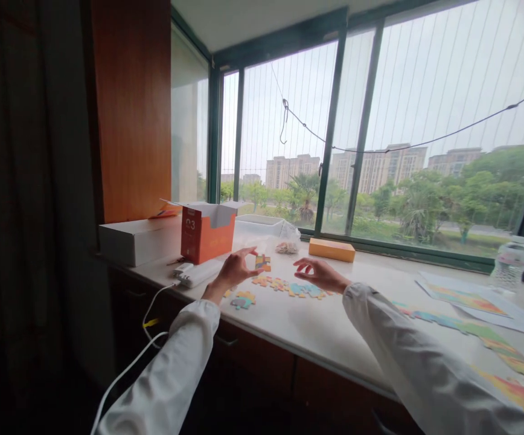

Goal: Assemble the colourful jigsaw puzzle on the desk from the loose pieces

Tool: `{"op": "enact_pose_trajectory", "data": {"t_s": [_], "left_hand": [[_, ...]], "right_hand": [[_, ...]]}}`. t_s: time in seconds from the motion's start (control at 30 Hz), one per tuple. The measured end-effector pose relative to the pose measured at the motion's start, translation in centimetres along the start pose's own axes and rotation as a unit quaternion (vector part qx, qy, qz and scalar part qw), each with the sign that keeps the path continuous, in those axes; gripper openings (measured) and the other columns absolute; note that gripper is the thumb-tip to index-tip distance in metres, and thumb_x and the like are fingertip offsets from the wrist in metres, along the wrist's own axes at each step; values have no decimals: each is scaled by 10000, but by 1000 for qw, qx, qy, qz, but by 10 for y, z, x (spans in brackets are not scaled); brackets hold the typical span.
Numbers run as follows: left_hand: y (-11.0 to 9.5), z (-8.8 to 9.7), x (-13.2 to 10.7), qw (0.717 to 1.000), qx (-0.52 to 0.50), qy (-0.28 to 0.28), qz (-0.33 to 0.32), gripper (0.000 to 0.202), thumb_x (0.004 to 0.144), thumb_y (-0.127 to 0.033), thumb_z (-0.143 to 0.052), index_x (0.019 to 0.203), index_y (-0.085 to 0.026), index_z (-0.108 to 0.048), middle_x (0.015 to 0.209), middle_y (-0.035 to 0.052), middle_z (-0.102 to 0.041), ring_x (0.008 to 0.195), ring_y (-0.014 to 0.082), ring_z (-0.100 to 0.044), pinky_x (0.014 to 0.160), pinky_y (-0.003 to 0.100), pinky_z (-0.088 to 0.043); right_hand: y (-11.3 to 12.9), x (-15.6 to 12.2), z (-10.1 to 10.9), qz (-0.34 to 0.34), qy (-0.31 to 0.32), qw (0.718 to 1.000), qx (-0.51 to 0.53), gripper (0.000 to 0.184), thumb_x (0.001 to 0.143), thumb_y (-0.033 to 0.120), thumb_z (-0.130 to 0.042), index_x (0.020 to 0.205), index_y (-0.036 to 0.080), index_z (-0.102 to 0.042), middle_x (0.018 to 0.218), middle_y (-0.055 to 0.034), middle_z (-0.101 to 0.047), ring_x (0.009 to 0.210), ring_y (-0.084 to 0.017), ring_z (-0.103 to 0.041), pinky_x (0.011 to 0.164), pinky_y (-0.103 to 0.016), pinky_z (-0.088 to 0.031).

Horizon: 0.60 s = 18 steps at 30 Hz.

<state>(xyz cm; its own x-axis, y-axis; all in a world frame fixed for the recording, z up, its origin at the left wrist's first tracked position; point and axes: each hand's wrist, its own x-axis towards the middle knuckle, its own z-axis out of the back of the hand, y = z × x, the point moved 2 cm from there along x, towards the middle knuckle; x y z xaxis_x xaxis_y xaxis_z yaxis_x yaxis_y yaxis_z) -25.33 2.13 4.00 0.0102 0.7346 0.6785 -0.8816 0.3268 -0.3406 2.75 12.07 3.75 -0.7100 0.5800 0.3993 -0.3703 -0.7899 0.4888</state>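
Hovering over the desk (316, 338), the left hand (237, 270) and right hand (320, 273) curl part-open with nothing held, the left's fingertips just beside a small block (262, 263), the jigsaw pieces (284, 286) lying flat between them within easy reach.

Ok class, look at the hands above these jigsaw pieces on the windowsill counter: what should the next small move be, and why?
Probably the left hand should take one piece from the small stack of puzzle pieces, because its pinched fingertips are right beside it. That piece could then be tried against the row of puzzle pieces, which lies just below the right hand.
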Motion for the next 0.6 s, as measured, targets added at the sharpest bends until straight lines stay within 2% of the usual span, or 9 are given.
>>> {"op": "enact_pose_trajectory", "data": {"t_s": [0.1,0.17,0.23,0.33,0.4,0.47,0.53,0.6], "left_hand": [[-59,-30,20,996,-35,36,-68,723,717,-513,-784,1351,-224,-592,1198,40,-706,785,176,-692,804,298,-541],[-101,-56,35,991,-58,58,-105,683,697,-541,-793,1286,-231,-642,1185,39,-714,937,216,-698,880,311,-528],[-140,-84,48,985,-82,79,-133,650,676,-574,-799,1210,-221,-684,1201,54,-712,1084,253,-667,978,340,-492],[-184,-125,61,978,-111,116,-132,629,645,-612,-807,1134,-228,-713,1228,57,-708,1129,276,-654,1002,365,-476],[-201,-149,64,974,-121,144,-125,631,624,-617,-819,1118,-237,-719,1218,49,-714,1104,279,-666,988,367,-483],[-209,-170,63,969,-128,171,-121,701,603,-617,-834,1182,-247,-697,1189,37,-726,1091,273,-673,981,360,-486],[-210,-186,58,963,-132,200,-122,801,594,-626,-839,1279,-259,-645,1170,26,-733,1087,260,-675,969,344,-492],[-206,-197,52,957,-130,223,-131,797,632,-636,-814,1313,-271,-622,1166,18,-733,1078,244,-677,949,323,-497]], "right_hand": [[-20,-28,37,-29,-34,998,35,513,856,594,-627,1180,200,-671,1119,-102,-724,974,-222,-671,860,-354,-526],[-34,-48,57,-54,-50,995,74,569,844,649,-607,1184,197,-666,1145,-112,-716,1000,-229,-670,875,-359,-522],[-49,-67,74,-83,-48,990,109,613,817,682,-616,1167,182,-667,1078,-108,-734,970,-231,-679,869,-363,-515],[-71,-97,93,-124,-43,981,140,661,732,702,-690,1092,148,-678,909,-86,-752,888,-236,-686,827,-367,-504],[-87,-115,102,-152,-52,975,156,671,684,697,-733,1057,141,-683,879,-81,-753,864,-238,-685,799,-359,-497],[-103,-129,106,-181,-52,966,179,678,656,691,-758,1051,144,-689,894,-88,-755,854,-235,-684,772,-342,-493],[-116,-138,105,-214,-28,956,200,711,612,684,-792,1069,147,-695,893,-95,-755,824,-228,-680,714,-318,-488],[-125,-142,101,-238,-3,950,203,741,586,676,-813,1100,156,-695,853,-89,-748,767,-208,-665,634,-286,-467]]}}
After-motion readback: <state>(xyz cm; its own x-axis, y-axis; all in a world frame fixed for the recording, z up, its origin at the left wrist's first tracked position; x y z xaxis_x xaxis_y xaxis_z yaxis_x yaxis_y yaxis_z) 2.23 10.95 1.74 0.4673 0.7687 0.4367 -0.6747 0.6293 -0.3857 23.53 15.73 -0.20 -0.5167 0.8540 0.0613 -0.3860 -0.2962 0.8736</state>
